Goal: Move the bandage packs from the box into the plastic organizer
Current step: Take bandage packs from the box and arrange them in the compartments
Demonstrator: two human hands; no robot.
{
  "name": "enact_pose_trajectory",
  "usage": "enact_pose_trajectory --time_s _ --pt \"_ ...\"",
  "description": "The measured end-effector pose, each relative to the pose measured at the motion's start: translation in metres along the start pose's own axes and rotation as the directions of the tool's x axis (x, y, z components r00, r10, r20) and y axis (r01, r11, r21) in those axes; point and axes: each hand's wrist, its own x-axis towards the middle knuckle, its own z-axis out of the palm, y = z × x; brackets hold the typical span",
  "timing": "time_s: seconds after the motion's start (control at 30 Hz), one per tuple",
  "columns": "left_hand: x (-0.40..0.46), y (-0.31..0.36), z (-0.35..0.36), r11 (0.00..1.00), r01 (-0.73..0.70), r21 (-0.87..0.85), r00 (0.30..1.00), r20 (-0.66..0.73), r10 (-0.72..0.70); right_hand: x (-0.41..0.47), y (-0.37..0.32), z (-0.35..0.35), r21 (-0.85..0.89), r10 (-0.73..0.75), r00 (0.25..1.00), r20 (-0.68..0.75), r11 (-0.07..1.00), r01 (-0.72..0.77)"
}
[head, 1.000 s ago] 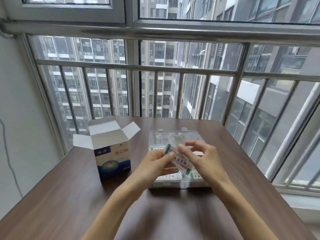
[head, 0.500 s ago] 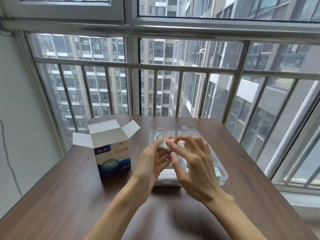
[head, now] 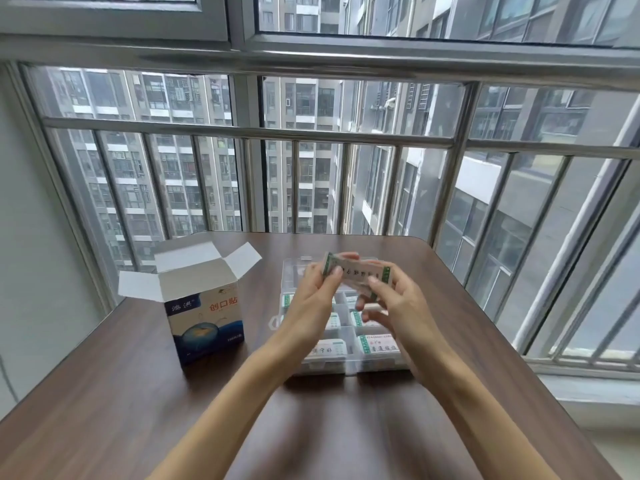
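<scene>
A white bandage pack [head: 358, 274] with green end stripes hangs above the clear plastic organizer [head: 349, 367]. My left hand [head: 313, 299] pinches its left end, and my right hand [head: 394, 303] grips its right end between thumb and fingers. Beneath my hands, several organizer compartments hold bandage packs [head: 377, 342], some partly hidden by my wrists. The blue and white bandage box [head: 206, 315] stands to the left with its top flaps open; its inside is not visible.
Everything sits on a dark wooden table [head: 138, 410]. A barred window [head: 311, 161] runs just behind the table's far edge, and a grey wall [head: 31, 271] stands to the left. A window ledge [head: 595, 386] lies to the right.
Both hands have risen slightly over the organizer's far half. The pack, bunched between the fingertips half a second ago, now lies lengthwise between the two hands.
</scene>
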Motion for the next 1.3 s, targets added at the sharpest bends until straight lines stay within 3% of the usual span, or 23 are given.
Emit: enact_pose_trajectory --time_s 0.2,0.4,0.57,0.67,0.87,1.0,1.17,1.23,1.3 --pt "0.053 0.011 0.000 0.975 -0.092 0.203 0.996 0.002 0.093 0.029 -0.017 -0.032 -0.184 -0.051 0.994 -0.094 0.982 0.033" --pt "0.083 0.002 0.007 0.894 0.024 0.447 0.982 0.155 -0.104 0.061 -0.006 -0.064 -0.459 -0.049 0.998 0.031 0.886 0.058" --pt "0.086 -0.007 0.000 0.665 -0.045 0.746 0.966 0.201 -0.160 0.077 0.008 -0.072 -0.658 -0.042 0.986 0.160 0.740 0.138" --pt "0.086 -0.009 -0.004 0.539 -0.094 0.837 0.962 0.216 -0.168 0.081 0.014 -0.071 -0.712 -0.037 0.975 0.220 0.676 0.187" --pt "0.090 -0.010 -0.004 0.349 -0.201 0.915 0.960 0.255 -0.115 0.081 0.016 -0.070 -0.831 0.025 0.965 0.261 0.515 0.212" --pt "0.092 -0.013 0.001 0.347 -0.195 0.917 0.945 0.270 -0.182 0.081 0.014 -0.068 -0.836 0.013 0.970 0.244 0.510 0.204" --pt "0.091 -0.013 0.005 0.332 -0.168 0.928 0.920 0.268 -0.284 0.082 0.004 -0.062 -0.881 0.168 0.955 0.244 0.451 0.145" --pt "0.092 -0.012 0.006 0.315 -0.170 0.934 0.912 0.270 -0.309 0.089 0.000 -0.064 -0.905 0.203 0.967 0.151 0.423 0.052" --pt "0.092 -0.011 0.007 0.297 -0.169 0.940 0.907 0.266 -0.326 0.098 -0.003 -0.067 -0.946 0.216 0.976 0.013 0.320 -0.058"
